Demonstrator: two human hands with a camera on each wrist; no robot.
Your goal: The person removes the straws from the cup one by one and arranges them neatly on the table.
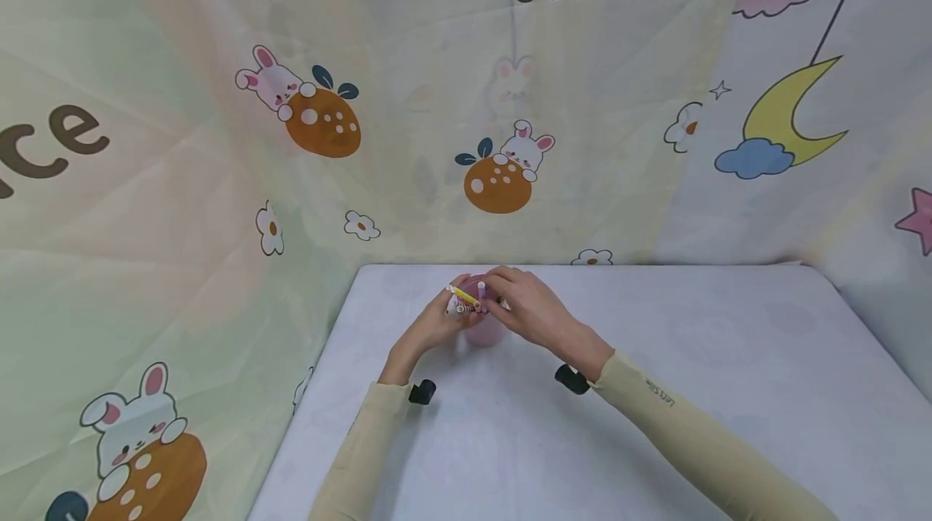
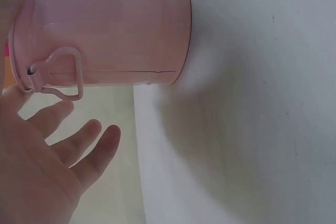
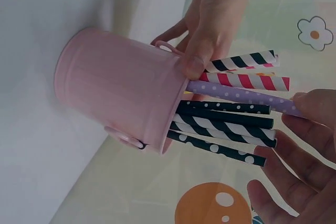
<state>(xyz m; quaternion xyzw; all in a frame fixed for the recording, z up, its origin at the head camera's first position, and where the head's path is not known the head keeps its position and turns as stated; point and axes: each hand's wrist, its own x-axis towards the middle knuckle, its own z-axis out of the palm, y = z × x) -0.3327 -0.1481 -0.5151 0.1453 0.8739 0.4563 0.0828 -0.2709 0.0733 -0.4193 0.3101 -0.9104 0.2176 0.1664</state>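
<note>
A pink bucket (image 3: 121, 74) with small side handles stands upright on the white table, several patterned paper straws poking out of its mouth. My left hand (image 1: 434, 319) grips the bucket's rim, thumb over the edge, while its other fingers spread out beside the wall in the left wrist view. Between thumb and fingertip, my right hand (image 3: 307, 153) pinches the upper end of a purple dotted straw (image 3: 241, 96), whose lower end is hidden inside the bucket. Around it are a red striped straw (image 3: 252, 82), black-and-white ones and, in the head view, a yellow straw (image 1: 463, 296).
The white table (image 1: 655, 424) reaches back to a cartoon-printed cloth (image 1: 408, 100) hanging behind and at the sides. Black wrist cameras (image 1: 571, 379) sit at both cuffs. The bucket stands toward the table's back edge.
</note>
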